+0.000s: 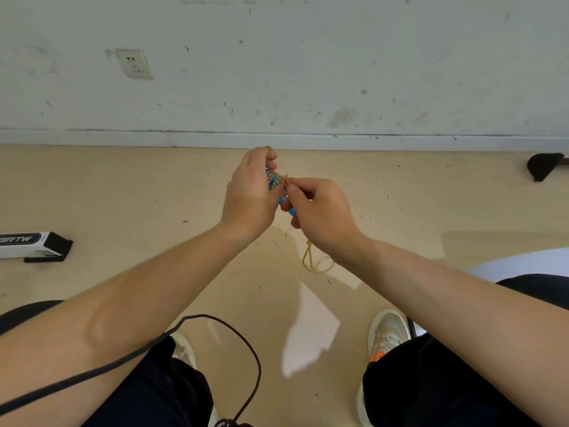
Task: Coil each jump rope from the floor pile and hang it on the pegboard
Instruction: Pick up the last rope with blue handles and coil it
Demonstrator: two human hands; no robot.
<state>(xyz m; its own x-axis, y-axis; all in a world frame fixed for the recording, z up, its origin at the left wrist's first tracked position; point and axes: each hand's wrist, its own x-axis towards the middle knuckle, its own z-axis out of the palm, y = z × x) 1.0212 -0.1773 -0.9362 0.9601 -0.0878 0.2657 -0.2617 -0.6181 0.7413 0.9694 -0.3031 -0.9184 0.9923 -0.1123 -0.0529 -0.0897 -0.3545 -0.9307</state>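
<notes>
Along the far edge of the pale beige floor point(123, 186) rises a scuffed white wall point(308, 57) with a white socket plate point(134, 63). At the floor's left edge lies a black-and-white printed box point(34, 245). A thin black cable point(246, 349) curls over the near edge, between the person's grey shoes point(389, 334).

Over the middle of the floor both hands meet on one jump rope point(275, 180), which has a yellow cord point(285, 179) and blue, dot-patterned handles point(291, 211). The left hand point(249, 195) curls around the handles, which are held together. The right hand point(320, 211) pinches the cord just beside them, finger and thumb closed on it.

Some cord seems already wound round the handles, yet a loose loop point(317, 263) shows below the right wrist, so I judge this coil unfinished. No pegboard and no floor pile are in view. The hanging is left to do, and how many ropes remain cannot be told.
</notes>
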